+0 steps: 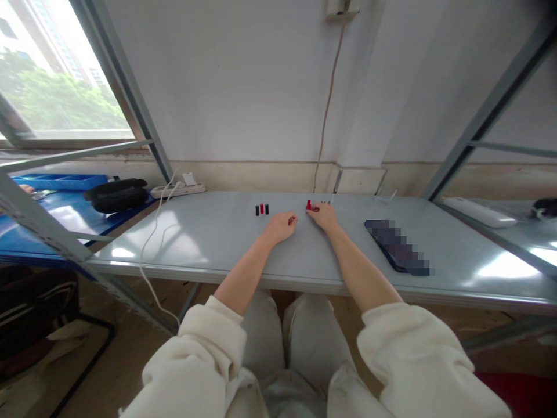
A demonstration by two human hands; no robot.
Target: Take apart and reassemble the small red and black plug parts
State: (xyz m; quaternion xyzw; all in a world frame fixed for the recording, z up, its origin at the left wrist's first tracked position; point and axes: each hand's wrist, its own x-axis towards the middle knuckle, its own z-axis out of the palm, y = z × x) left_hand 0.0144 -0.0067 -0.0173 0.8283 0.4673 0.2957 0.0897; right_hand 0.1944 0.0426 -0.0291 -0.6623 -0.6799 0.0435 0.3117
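My left hand (281,227) rests low over the table with its fingers curled together; anything inside them is hidden or too small to make out. Beyond it, to the left, a short red cylinder (261,208) stands upright between two black cylinders, a left one (257,210) and a right one (267,209). My right hand (322,215) has thumb and fingertips closed at another small red cylinder (308,204), whose top shows above them. Just behind the right knuckles are several tiny dark items, partly covered by the hand.
A dark phone-like slab (394,247), partly pixelated, lies right of my right arm on the grey table (235,249). At the back left, a power strip (180,189) trails a white cable (145,255) over the front edge. Metal posts (126,93) frame the table.
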